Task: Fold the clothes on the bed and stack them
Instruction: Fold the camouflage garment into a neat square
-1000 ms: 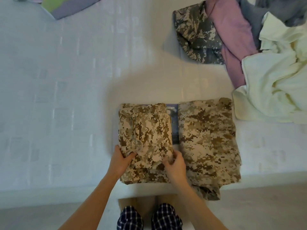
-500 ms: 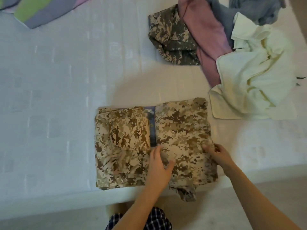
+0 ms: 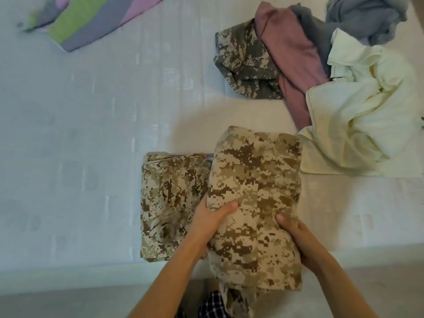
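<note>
At left, near edge of white bed (image 3: pixel 91 134), flat folded tan camouflage garment (image 3: pixel 169 203). Beside it, left hand (image 3: pixel 211 223) and right hand (image 3: pixel 298 239) clasping opposite sides of second folded tan camouflage bundle (image 3: pixel 254 191). Keep level, tuck hanging tail (image 3: pixel 236 297), lower squarely onto flat garment.

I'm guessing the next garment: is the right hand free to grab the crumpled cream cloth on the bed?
Probably not yet: the right hand grips the tan camouflage garment with the left hand. The crumpled cream cloth lies uncovered nearby.
</note>
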